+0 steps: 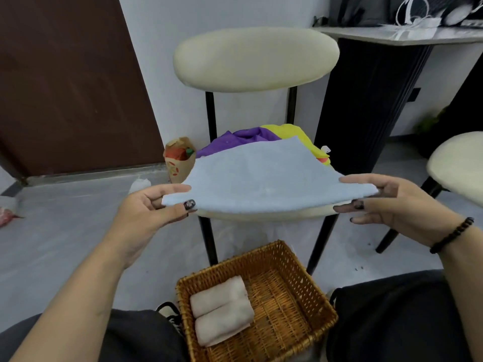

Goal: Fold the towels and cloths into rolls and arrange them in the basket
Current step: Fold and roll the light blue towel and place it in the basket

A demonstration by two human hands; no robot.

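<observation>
Now the left hand (154, 205) and right hand (386, 202) pinch 1 light-blue towel (264, 176) by its near corners above the chair's front edge (261, 215); 2 beige rolls (222, 313) lie along the wicker basket's (300, 278) left wall.

We found the chair seat (261, 214) almost wholly covered: the blue towel (261, 178) stretched across its front, and the purple and yellow cloths (251, 137) were heaped behind against the back posts. The basket (308, 288) on the floor stood between our knees, its left half taken by two rolled towels (222, 307), its right half open from above. Left of the chair, a paper bag (179, 158) stood by the wall. A second chair (460, 165) crowded the right side.
</observation>
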